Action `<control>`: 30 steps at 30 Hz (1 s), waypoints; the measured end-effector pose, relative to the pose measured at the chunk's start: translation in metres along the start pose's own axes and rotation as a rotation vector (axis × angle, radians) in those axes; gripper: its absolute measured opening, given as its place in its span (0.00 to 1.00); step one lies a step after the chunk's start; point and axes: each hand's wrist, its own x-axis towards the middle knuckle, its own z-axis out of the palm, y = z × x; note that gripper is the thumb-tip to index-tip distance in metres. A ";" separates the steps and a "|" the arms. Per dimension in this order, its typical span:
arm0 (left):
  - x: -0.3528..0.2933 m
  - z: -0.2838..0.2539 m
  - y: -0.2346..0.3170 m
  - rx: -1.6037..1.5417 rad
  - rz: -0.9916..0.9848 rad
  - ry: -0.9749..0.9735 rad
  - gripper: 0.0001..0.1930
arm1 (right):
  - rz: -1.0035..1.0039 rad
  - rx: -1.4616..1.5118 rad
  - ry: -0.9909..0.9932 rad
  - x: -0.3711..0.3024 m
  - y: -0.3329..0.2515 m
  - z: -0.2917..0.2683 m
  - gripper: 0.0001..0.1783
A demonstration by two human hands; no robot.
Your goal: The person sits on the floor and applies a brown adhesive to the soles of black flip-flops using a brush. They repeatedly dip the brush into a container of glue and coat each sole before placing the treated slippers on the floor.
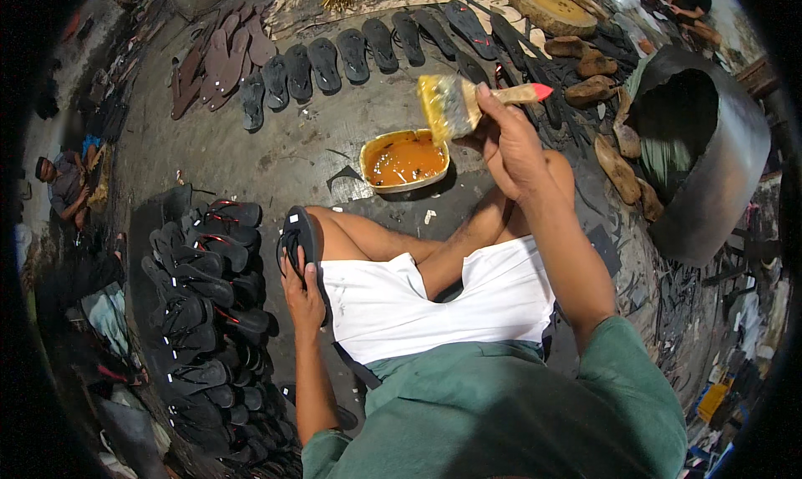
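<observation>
In my raised right hand (pixel 511 145) is a wide paintbrush (pixel 455 110), gripped by its wooden, red-tipped handle. Its bristles are coated in yellow and point left, above the right side of a pale tub (pixel 411 182) of amber liquid. The tub sits on the floor in front of my crossed legs. My left hand (pixel 302 293) holds a black flip-flop (pixel 301 231) beside my left knee, fingers on its strap. An arc of dark soles (pixel 324 65) lies on the floor beyond the tub.
Stacked black flip-flops (pixel 200 299) fill the floor at my left. Brown soles (pixel 230 57) lie far left. Wooden shoe lasts (pixel 618 166) and a large dark metal cylinder (pixel 710 157) stand at right. Another person (pixel 67 182) sits at far left, one more (pixel 692 7) at upper right.
</observation>
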 end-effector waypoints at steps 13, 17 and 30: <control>0.016 -0.002 0.168 -1.892 -0.419 -0.338 0.26 | -0.172 -0.267 -0.094 -0.058 -0.005 0.076 0.19; 0.011 0.005 0.193 -1.728 -0.367 -0.625 0.27 | -0.397 -0.481 -0.085 -0.038 -0.006 0.060 0.15; 0.007 0.007 0.174 -1.534 -0.140 -0.473 0.25 | -0.603 -0.968 -0.040 -0.022 -0.041 0.051 0.19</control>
